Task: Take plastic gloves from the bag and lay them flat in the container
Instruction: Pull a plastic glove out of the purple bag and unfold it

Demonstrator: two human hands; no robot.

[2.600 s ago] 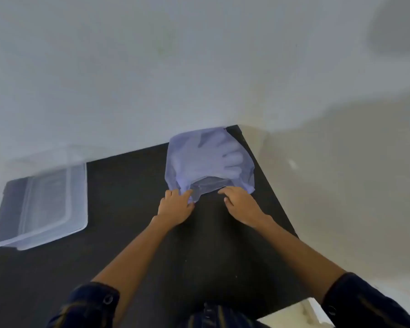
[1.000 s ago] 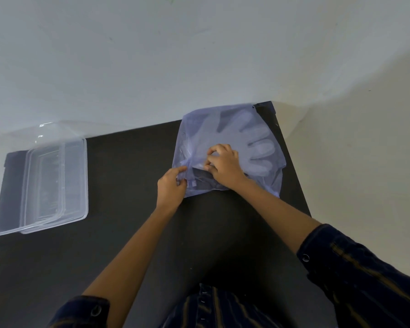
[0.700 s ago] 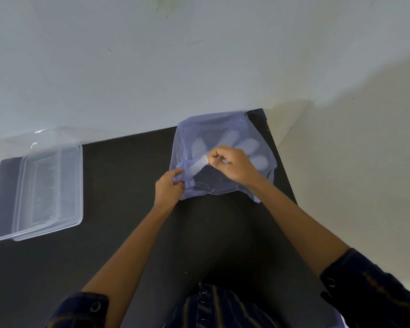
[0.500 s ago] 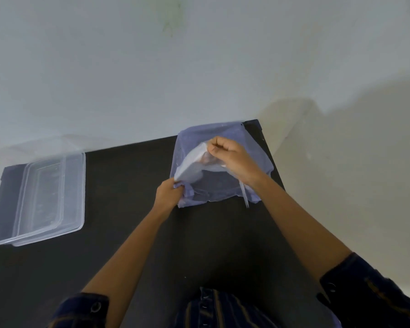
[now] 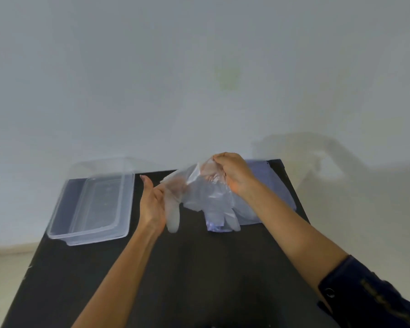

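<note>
a: thin clear plastic, the glove [image 5: 206, 197] hangs above the black table [image 5: 199, 268]; our right hand [image 5: 233, 175] pinches its cuff, our left hand [image 5: 152, 202] is open against a finger.

b: limp film. we risk it crumpling before the container [image 5: 90, 207], well left; the bag [image 5: 272, 185] lies behind.

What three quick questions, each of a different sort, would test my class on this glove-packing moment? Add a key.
1. True or false: a glove already lies in the container.
2. Which hand pinches the plastic glove at its top: A left, B right?
3. Fill in: the bag lies on the black ____.

Key: 1 false, the container looks empty. 2 B, the right hand pinches it while the left hand is open beside it. 3 table.
</note>
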